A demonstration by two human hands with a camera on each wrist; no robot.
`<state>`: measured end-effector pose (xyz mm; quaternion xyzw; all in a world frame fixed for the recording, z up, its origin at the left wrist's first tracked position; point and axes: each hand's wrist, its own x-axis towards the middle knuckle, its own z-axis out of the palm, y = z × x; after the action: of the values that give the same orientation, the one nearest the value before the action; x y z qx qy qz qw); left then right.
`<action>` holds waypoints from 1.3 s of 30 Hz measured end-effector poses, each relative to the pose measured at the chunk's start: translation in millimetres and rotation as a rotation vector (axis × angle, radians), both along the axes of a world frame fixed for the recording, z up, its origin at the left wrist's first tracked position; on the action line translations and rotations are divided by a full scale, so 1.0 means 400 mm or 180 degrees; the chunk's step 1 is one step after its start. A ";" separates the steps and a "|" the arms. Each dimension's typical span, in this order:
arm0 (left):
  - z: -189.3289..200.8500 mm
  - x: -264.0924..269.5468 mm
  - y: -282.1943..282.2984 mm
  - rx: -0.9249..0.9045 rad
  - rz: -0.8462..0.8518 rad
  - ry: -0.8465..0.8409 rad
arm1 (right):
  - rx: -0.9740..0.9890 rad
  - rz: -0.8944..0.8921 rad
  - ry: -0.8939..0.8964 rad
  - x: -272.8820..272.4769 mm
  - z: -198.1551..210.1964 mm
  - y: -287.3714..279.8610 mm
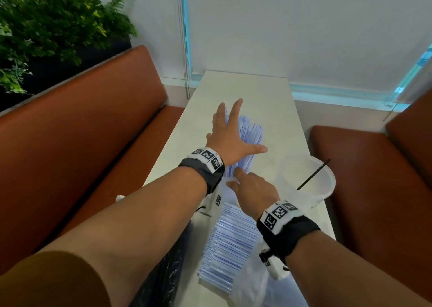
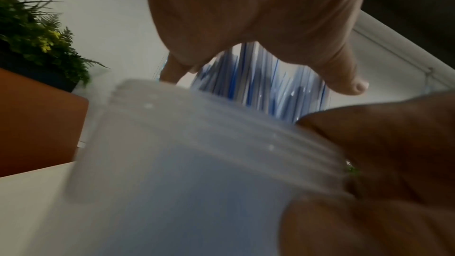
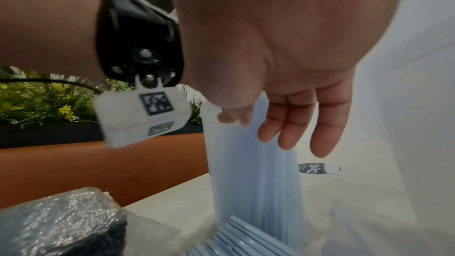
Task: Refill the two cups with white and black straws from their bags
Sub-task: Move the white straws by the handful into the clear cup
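On the counter (image 1: 268,91), between two brown benches, a cup (image 2: 197,153) packed with white straws (image 1: 251,131) stands in the middle, and the left hand (image 1: 230,138) rests flat on top of the bundle with fingers spread and straight. The right hand (image 1: 253,189) is just near of it, fingers loosely extended over the cup side; whether they press the cup I cannot tell. I count two cups: the second cup (image 1: 308,178), to the right, holds one black straw (image 1: 313,174). Two bags lie near: the white straw bag (image 1: 229,241) and the dark bag (image 1: 163,271). I think the risk is tipping: a sideways push on the tall bundle could overturn the light cup and scatter straws.
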<state>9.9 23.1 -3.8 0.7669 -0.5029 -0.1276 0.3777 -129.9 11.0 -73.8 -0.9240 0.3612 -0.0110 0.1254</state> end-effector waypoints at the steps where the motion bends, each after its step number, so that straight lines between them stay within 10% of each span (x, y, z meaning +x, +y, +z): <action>1: 0.005 0.000 -0.014 0.0041 0.0015 -0.0038 | 0.0022 0.0017 0.0021 0.002 0.001 0.003; 17: 0.046 0.112 -0.049 -0.0695 0.0399 -0.0003 | 0.0196 0.0116 0.0107 -0.003 0.020 0.015; 28: 0.029 0.103 -0.008 0.0253 -0.0596 -0.0841 | 0.0244 0.0082 0.0138 -0.004 0.035 0.023; 33: 0.061 0.099 0.042 -0.0703 -0.0711 -0.0186 | 0.0305 0.0098 0.0121 -0.006 0.039 0.023; 39: 0.023 0.017 0.054 -0.0178 -0.0777 -0.1813 | 0.0405 0.0079 0.0277 0.002 0.046 0.024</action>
<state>16.5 44.6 5.2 0.6951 -0.6802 0.0619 0.2244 -129.0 20.5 -55.3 -0.9182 0.3548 0.0536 0.1681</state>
